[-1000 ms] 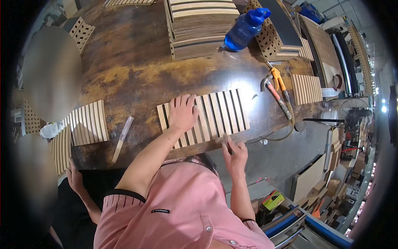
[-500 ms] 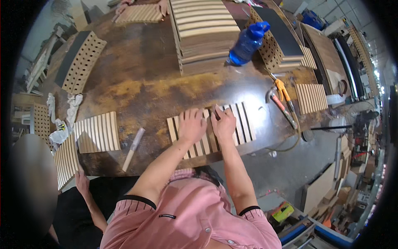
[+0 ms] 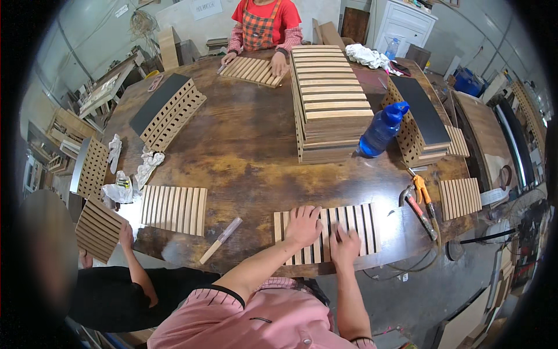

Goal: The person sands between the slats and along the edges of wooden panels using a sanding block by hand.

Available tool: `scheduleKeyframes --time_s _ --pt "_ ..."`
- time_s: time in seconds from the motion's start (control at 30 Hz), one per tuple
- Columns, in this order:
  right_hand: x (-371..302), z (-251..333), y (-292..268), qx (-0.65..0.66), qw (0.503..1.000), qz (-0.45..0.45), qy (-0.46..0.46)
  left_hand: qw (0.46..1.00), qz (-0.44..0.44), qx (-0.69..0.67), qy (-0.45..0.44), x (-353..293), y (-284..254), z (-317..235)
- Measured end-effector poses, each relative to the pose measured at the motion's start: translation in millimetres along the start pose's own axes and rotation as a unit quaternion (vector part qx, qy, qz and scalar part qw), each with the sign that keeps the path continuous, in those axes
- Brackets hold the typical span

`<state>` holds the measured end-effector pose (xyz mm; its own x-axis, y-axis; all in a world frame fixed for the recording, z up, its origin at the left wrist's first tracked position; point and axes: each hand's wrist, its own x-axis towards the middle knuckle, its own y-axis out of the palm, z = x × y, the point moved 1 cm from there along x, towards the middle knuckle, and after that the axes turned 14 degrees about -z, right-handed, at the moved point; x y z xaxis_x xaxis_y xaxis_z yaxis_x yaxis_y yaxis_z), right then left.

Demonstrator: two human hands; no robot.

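In front of me a slatted wooden panel [image 3: 366, 230] with pale slats and dark gaps lies flat near the table's edge. My left hand [image 3: 303, 228] rests on its left half, fingers stretched out over the slats. Beside it, on the panel's middle, my right hand [image 3: 345, 244] is closed with its fingers bent. Something small and dark shows at those fingertips, too blurred to name. To the left of the panel a flat stick [image 3: 221, 240], part bare wood and part pale wrap, lies on the table.
Stacked slatted panels [image 3: 332, 110] stand beyond my hands, next to a blue water bottle [image 3: 381, 132]. A hammer [image 3: 419, 212] and an orange air gun [image 3: 422, 189] lie right. A co-worker at left holds a panel [image 3: 100, 228]; another's hands [image 3: 279, 63] touch a panel across the table.
My view has tilted up, bringing the co-worker across the table into sight. My right hand has shifted slightly toward me along the panel. The left co-worker's panel has been raised and tilted.
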<state>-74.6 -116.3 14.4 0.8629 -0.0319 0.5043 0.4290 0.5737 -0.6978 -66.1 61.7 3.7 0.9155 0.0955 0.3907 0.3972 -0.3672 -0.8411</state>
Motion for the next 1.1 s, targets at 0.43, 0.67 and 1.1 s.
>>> scheduleKeyframes --time_s 0.43,0.67,1.1 --pt "-45.7 5.8 -44.4 0.003 0.998 0.006 0.057 0.999 0.036 -0.007 -0.015 9.8 -5.0 9.2" --pt "62.6 1.1 63.8 0.029 0.997 -0.066 -0.013 1.0 -0.001 -0.016 0.016 14.1 3.4 3.0" --pt "-18.0 9.5 -24.8 -0.027 0.999 0.011 0.017 1.0 0.004 -0.011 0.009 5.4 -1.1 6.9"
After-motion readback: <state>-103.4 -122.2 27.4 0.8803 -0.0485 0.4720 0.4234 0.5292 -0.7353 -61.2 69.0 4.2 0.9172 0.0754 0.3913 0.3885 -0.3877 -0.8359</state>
